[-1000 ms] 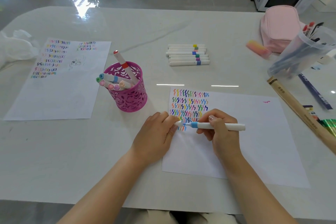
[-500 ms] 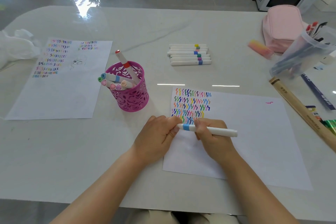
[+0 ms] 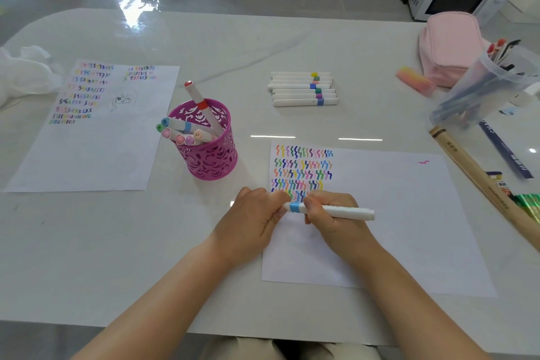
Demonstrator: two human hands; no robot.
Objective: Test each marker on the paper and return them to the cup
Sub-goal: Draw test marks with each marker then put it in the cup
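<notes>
A white marker with a light blue band [image 3: 339,210] lies level over the left part of the test paper [image 3: 403,213]. My right hand [image 3: 330,215] grips its barrel. My left hand [image 3: 252,219] pinches its left end, where the cap sits; the tip is hidden. Rows of coloured squiggles [image 3: 302,168] fill the paper's upper left. The magenta cut-out cup [image 3: 209,149] stands left of the paper with several markers in it, a red-banded one upright. Several capped white markers [image 3: 304,88] lie in a stack further back.
A second scribbled sheet [image 3: 96,131] lies at the left, crumpled white plastic [image 3: 23,73] beyond it. At the right are a pink pouch [image 3: 451,47], a pink eraser [image 3: 415,81], a tipped clear tub of pens [image 3: 485,88] and long pencil boxes [image 3: 479,181].
The marker has dropped from writing on the squiggle rows to lying level below them. Both hands have closed together on its left end.
</notes>
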